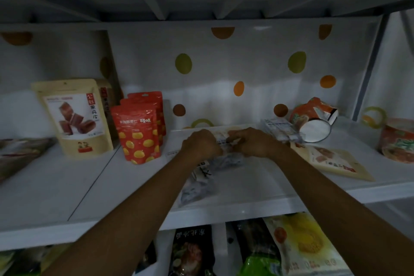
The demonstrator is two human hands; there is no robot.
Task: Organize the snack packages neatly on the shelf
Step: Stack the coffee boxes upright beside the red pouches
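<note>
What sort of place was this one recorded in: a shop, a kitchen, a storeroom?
Most likely a small shop or a mock retail display, though a pantry can't be ruled out. Cues: tiered white shelves, several identical red snack pouches standing in a row facing outward, and more packaged food on the tier below.

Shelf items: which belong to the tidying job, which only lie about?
Job: left hand and right hand gripping a flat package; red pouches; beige pouch; tipped orange carton.
Lying about: lower-shelf bags.
</note>
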